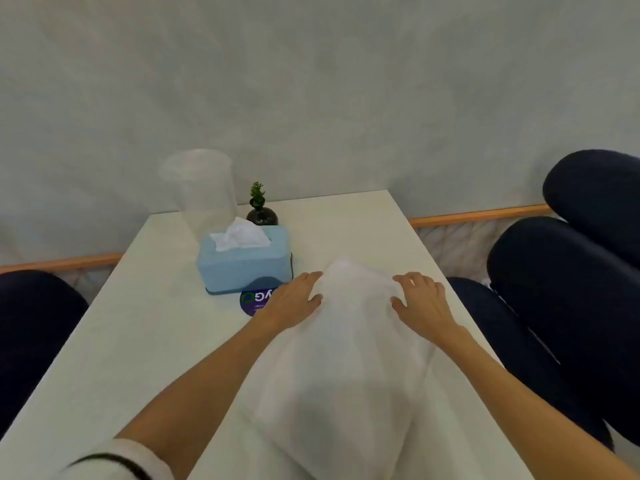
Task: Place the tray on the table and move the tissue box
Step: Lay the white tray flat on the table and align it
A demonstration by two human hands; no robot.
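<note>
A blurred white tray lies lengthwise on the near right part of the white bench, held at its far end by both hands: the left hand grips the far left edge and the right hand the far right edge, fingers clamped over the rim and both forearms stretched forward. The light blue tissue box stands just left of the left hand, partly over a round purple sticker. Behind it are a clear plastic container and a small potted plant.
</note>
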